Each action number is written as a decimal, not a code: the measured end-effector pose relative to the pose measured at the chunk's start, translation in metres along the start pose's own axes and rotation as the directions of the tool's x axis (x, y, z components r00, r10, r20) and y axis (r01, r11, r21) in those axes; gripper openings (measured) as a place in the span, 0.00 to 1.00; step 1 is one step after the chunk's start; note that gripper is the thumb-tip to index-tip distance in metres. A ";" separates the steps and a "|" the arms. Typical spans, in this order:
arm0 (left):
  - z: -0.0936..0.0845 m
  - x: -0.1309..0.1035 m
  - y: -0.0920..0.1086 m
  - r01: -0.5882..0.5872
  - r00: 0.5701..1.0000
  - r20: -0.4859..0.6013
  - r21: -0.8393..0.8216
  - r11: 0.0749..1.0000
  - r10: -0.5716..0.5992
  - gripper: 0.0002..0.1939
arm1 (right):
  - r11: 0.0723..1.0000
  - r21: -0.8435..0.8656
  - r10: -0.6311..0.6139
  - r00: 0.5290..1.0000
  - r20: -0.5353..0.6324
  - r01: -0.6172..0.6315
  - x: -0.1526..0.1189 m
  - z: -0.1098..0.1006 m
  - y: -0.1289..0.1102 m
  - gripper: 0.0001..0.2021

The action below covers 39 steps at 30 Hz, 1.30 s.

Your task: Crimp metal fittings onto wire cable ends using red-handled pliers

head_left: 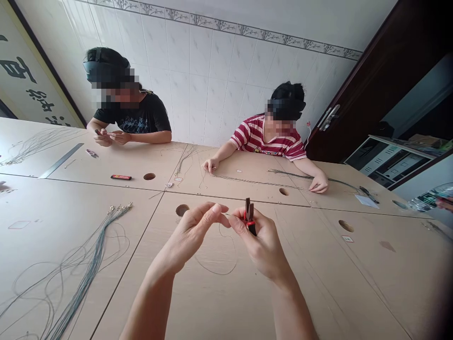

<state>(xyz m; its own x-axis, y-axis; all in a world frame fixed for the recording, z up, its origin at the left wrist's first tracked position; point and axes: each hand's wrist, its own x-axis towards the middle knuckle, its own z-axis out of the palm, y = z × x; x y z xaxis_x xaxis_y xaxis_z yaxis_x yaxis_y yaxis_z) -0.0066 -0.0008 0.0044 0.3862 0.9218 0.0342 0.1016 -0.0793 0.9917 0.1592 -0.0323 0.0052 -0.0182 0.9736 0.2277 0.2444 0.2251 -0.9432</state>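
Note:
Over the middle of the table, my left hand (198,226) and my right hand (260,241) meet at the fingertips. A thin dark cord (236,257) hangs in a loop below them, its upper part pinched between the fingers of my left hand. My right hand also keeps a pair of pliers (249,217) with red and black handles in its grip, jaws pointing up. Its thumb and forefinger pinch close to the cord's end, which is too small to make out. To the left lies a bundle of grey-green cords (95,255) with small metal ends.
Across the table (212,302) sit a person in a black shirt (141,115) and a person in a striped shirt (255,134), both handling small items. A steel ruler (62,160), a red-and-black box cutter (121,177) and several round table holes lie around.

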 end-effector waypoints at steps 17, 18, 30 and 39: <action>0.005 -0.001 -0.003 -0.055 0.997 0.053 -0.080 0.995 0.059 0.11 | 1.000 0.011 -0.015 1.000 -0.023 0.016 0.000 -0.001 0.001 0.13; 0.005 -0.001 -0.003 -0.050 0.997 0.055 -0.071 0.996 0.054 0.12 | 1.000 0.013 -0.015 1.000 -0.019 0.015 0.000 0.000 0.001 0.13; 0.003 -0.001 -0.002 0.013 0.997 0.075 -0.038 0.999 -0.010 0.13 | 1.000 0.019 -0.018 0.999 -0.032 0.019 0.001 -0.001 0.003 0.14; 0.004 0.000 -0.003 -0.020 0.997 0.068 -0.050 0.999 0.024 0.12 | 0.999 0.046 -0.004 1.000 -0.027 0.006 0.001 -0.001 0.005 0.14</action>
<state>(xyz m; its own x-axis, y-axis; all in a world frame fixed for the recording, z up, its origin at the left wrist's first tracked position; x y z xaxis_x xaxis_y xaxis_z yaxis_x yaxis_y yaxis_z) -0.0028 -0.0022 0.0007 0.4496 0.8919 0.0491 0.0474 -0.0787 0.9958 0.1610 -0.0306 0.0007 0.0068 0.9712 0.2382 0.1997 0.2320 -0.9520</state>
